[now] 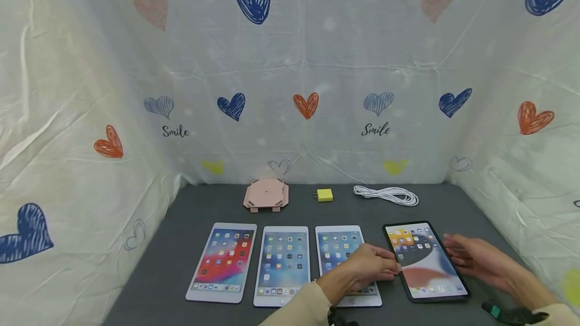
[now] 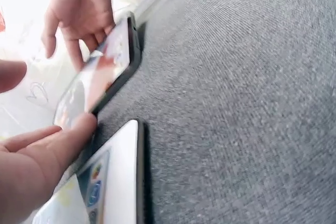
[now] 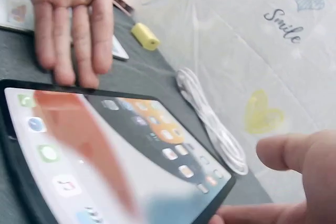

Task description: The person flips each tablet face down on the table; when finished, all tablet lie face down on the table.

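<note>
A tablet in a black case (image 1: 426,260), its screen lit, lies at the right end of a row of tablets. My left hand (image 1: 369,268) reaches over the white tablet (image 1: 340,240) beside it, straight fingertips at the black tablet's left edge. On the opposite side, my right hand (image 1: 480,260) has its fingers by the right edge, thumb raised in the right wrist view. Neither hand grips the tablet. The left wrist view shows the black tablet (image 2: 102,72) between both hands; whether its edge is lifted, I cannot tell. My left hand partly hides the white tablet.
Two more white tablets, one with a red-and-blue screen (image 1: 222,263) and one with a blue screen (image 1: 284,263), lie to the left. Behind the row are a pink stand (image 1: 266,192), a yellow charger plug (image 1: 324,195) and a coiled white cable (image 1: 387,194). Heart-printed cloth (image 1: 335,140) encloses the grey tabletop.
</note>
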The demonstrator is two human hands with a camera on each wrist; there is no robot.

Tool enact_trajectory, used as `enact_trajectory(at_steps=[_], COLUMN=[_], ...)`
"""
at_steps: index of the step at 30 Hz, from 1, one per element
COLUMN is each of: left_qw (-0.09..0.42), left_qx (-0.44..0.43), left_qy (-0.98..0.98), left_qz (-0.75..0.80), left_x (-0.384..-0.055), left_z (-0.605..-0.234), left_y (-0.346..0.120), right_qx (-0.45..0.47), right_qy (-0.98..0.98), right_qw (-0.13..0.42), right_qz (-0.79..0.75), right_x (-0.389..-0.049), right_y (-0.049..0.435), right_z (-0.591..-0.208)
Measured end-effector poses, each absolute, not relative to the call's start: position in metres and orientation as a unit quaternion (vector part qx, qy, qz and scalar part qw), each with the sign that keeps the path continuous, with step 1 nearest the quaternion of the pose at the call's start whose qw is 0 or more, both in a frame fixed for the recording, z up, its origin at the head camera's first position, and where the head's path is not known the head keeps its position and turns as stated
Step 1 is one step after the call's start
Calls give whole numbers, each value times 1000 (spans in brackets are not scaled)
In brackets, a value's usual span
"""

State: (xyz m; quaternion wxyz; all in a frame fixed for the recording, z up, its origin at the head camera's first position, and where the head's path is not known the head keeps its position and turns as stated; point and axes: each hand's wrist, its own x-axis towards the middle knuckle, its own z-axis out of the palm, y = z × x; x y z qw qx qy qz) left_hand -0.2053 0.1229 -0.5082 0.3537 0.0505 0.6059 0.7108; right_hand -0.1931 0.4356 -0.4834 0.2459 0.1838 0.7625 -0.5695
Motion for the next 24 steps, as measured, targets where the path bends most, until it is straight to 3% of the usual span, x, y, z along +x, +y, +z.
enact_trajectory(at_steps=[9, 16, 24], left_qw=[456, 425, 434], left_qx=[82, 87, 106], left_qy=[556, 555, 519], left_qz=[690, 710, 729], left_x=[-217, -219, -224], left_z=[-506, -479, -449], left_y=[123, 117, 112], right_qx=[131, 113, 101], right_qy=[789, 804, 812], right_qw=[254, 265, 258], right_qz=[-544, -521, -514], right_x=[-194, -195, -192], right_y=[455, 458, 432], right_z=[-467, -447, -421])
